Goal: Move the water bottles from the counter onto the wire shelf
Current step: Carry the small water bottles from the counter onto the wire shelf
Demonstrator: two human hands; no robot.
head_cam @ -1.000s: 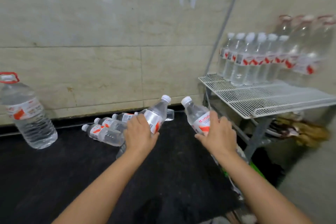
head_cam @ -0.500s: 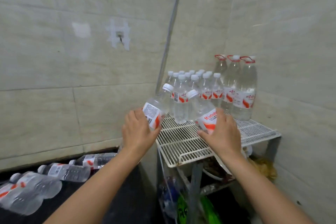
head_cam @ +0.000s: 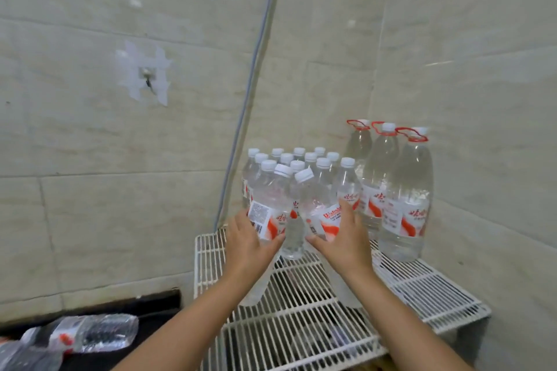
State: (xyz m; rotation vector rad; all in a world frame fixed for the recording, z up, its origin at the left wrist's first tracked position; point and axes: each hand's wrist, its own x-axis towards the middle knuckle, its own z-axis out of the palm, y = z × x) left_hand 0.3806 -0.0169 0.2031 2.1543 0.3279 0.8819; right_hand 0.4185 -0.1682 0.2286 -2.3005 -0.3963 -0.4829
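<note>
I am gripping one bottle in each hand, left hand (head_cam: pixel 250 245) and right hand (head_cam: pixel 346 242), both bottles leaning toward the standing row (head_cam: pixel 301 166) just beyond, above the wire shelf (head_cam: pixel 422 289).

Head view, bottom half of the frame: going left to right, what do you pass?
Bottles lying on the counter → left hand gripping a bottle → right hand gripping a bottle → three big handled bottles on the wire shelf.

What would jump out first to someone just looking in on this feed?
Both hands, each gripping a small water bottle: the left hand and right hand hold them over the white wire shelf. Behind stand a cluster of small bottles and three big red-handled jugs in the corner.
</note>
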